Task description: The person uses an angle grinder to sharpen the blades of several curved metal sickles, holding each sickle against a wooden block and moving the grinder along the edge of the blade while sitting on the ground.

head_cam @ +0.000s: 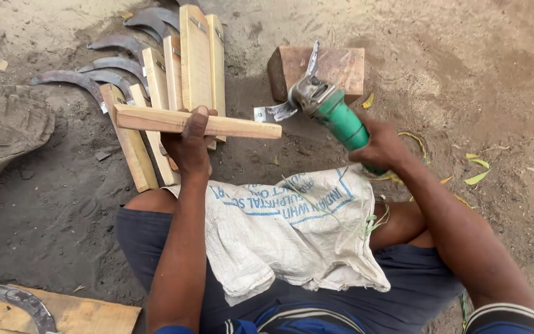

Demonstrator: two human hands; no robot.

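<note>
A white woven sack (292,232) with blue print lies draped over the person's lap, its lettering upside down to the camera. The left hand (191,145) is closed around a pale wooden handle (199,122), holding it crosswise above a row of sickles (156,80) whose wooden handles lie side by side with dark curved blades fanning out to the left. The right hand (383,147) grips a green angle grinder (329,108), its head just beside the right end of the handle. Behind the grinder stands a wooden block (341,65). Everything rests on a sandy dirt floor (465,74).
</note>
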